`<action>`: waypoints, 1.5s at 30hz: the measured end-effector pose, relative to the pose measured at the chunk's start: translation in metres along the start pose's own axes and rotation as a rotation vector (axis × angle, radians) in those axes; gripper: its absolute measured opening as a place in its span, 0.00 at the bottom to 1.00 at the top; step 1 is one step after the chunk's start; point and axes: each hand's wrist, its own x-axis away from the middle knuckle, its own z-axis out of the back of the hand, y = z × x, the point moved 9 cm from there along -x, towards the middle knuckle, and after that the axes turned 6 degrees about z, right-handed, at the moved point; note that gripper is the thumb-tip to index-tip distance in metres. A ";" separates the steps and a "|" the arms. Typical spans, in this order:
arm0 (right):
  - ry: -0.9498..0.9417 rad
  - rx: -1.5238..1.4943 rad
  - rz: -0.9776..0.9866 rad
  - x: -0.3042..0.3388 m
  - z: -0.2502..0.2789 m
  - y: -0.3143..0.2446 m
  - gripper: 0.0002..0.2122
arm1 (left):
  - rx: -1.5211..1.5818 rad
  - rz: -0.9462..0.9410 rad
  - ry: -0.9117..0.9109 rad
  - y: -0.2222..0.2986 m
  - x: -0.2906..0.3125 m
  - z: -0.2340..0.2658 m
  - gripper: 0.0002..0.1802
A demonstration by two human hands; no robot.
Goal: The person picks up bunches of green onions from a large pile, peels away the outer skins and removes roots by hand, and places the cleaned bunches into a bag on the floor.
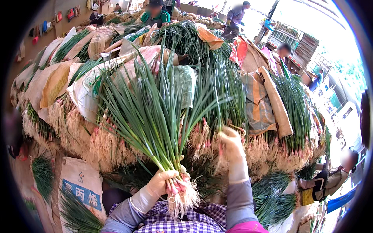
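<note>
My left hand (162, 181), in a pale glove, is wrapped round a thick bunch of spring onions (157, 120). Their long green leaves fan upward, and the pink bulbs and stringy pale roots hang out below my fist, over my checked clothing. To the right, my gloved right hand (232, 144) is raised in front of the heap, slightly blurred. Its fingers are pinched round what looks like a single spring onion (218, 110), with the leaf rising above them and a pinkish root end under them.
A big heap of spring onions (289, 112), roots outward, fills the space ahead, partly covered with woven sacks (258, 105). More bundles (274, 194) lie low on the right. A printed white sack (82, 182) is at lower left. Several people work around the heap; a truck (295, 42) stands behind.
</note>
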 end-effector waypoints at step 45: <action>0.390 1.159 0.209 0.002 0.077 -0.023 0.13 | -0.040 0.043 -0.029 -0.002 -0.003 -0.008 0.38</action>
